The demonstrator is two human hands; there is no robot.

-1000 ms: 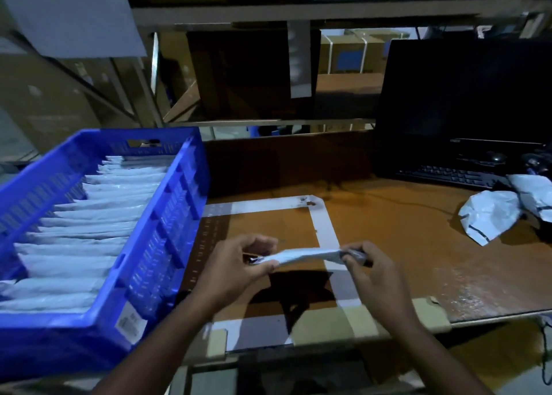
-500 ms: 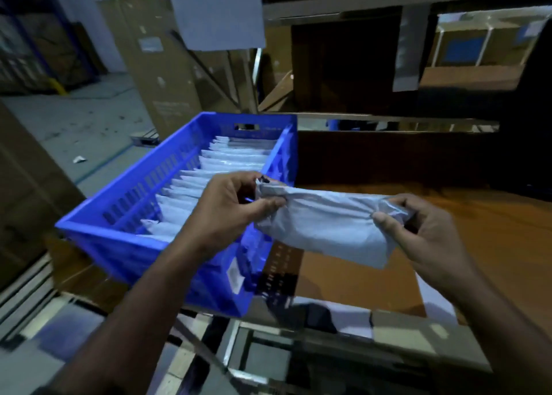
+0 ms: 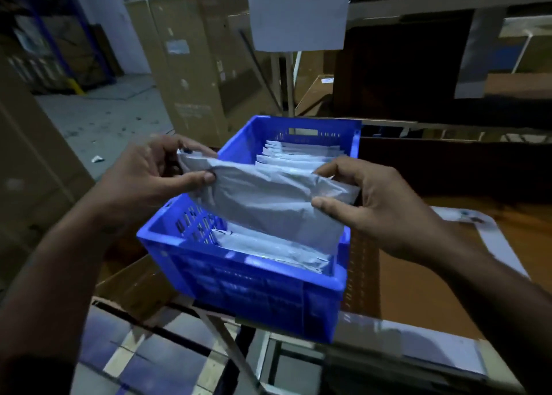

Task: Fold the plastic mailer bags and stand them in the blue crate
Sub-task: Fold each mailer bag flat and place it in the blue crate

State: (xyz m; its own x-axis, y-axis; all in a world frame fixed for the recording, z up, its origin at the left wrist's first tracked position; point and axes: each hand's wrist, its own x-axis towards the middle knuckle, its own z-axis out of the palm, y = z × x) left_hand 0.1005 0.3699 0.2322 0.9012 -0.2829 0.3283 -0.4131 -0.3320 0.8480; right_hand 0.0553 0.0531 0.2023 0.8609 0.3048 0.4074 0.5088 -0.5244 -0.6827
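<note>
Left hand (image 3: 149, 179): the mailer's left end is pinched between thumb and curled fingers, out past the crate's left wall.
Right hand (image 3: 379, 206): the right end is clamped, thumb under and fingers over the top edge, above the crate's right side.
Hands: held well apart, with the bag stretched between them.
Mailer (image 3: 268, 197): folded, grey, held slanted above the middle of the crate (image 3: 254, 284), its lower edge hanging down toward the bags lying near the front wall; not yet seated.
Row (image 3: 298, 156): folded bags are seen standing on edge toward the far end.
Front bags (image 3: 268, 250): these are seen lying slumped rather than upright, just beneath the held one.
Risk, unfolding: the plastic looks slick and springy, so the fold is likely to be lost if either pinch is released before the bag is wedged.
Risk, width: the left end is held outside the wall; it could be snagged on the rim unless brought inward first.
Risk, tipping: with the front bags slumped, little support is offered, so the new bag may be left leaning or flat.
Risk, crate: it appears to sit at the table (image 3: 418, 275) corner, so a hard downward push could see it shifted toward the edge.
Light: dim; where the gap lies between row and front bags cannot be told.
</note>
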